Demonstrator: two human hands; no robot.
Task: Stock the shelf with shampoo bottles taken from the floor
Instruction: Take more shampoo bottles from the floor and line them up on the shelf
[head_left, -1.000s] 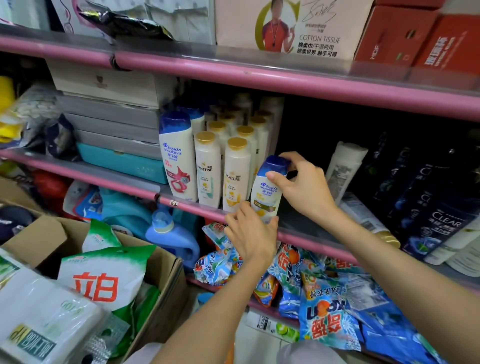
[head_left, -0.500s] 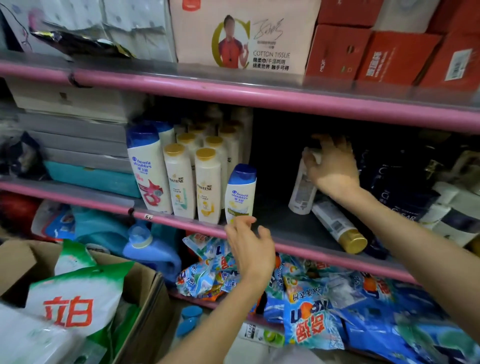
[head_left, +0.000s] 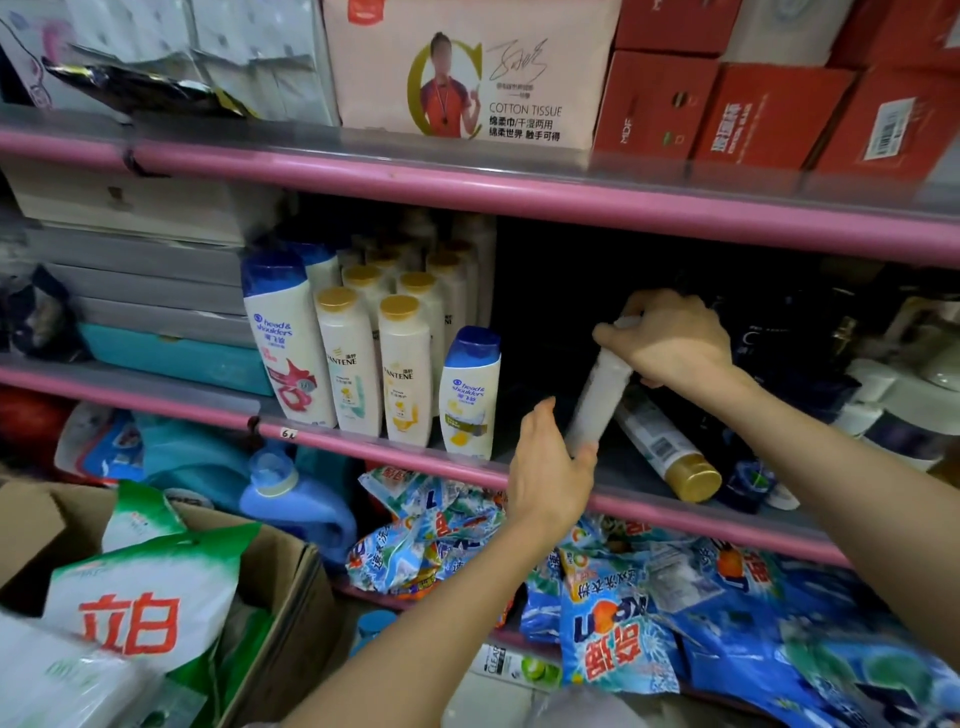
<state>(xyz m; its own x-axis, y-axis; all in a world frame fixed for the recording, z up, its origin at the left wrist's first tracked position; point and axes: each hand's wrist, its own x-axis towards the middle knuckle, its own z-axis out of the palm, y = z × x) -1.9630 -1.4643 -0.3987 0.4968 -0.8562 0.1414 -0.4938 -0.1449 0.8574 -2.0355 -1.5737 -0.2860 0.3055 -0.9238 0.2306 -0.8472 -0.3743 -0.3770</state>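
Right hand (head_left: 670, 343): grip curled over the top end of a tilted white bottle (head_left: 597, 395), fingers closed round the cap. Left hand (head_left: 550, 467): fingers loosely curved at the bottle's lower end, touching it; whether actually gripping, cannot tell. Bottle leaning, base toward the shelf lip, top toward the dark back of the shelf (head_left: 649, 506).

Step in hand, by judgement: standing this bottle upright in the gap. To do well: steady the base with the lower grip, swing the top up with the upper grip, seat it flat before letting go, label outward if possible.

Just right of the lower grip: a gold-capped bottle lying on its side (head_left: 670, 457), cap at the shelf edge; liable to roll off if knocked. Left of the grips: a small blue-capped Head & Shoulders bottle (head_left: 470, 395) upright at the front, then a row of Pantene bottles (head_left: 405, 369), then a taller Head & Shoulders bottle (head_left: 285, 343). Gap between the small bottle and the grips wide enough for more stock. Farther right: dark bottles, too dim to read.

Below the grips: detergent packets (head_left: 613, 639) heaped on the lower shelf. Lower left: cardboard box (head_left: 291, 623) holding green-and-white bags. Above: tissue pack and red boxes (head_left: 774, 109) on the upper shelf.
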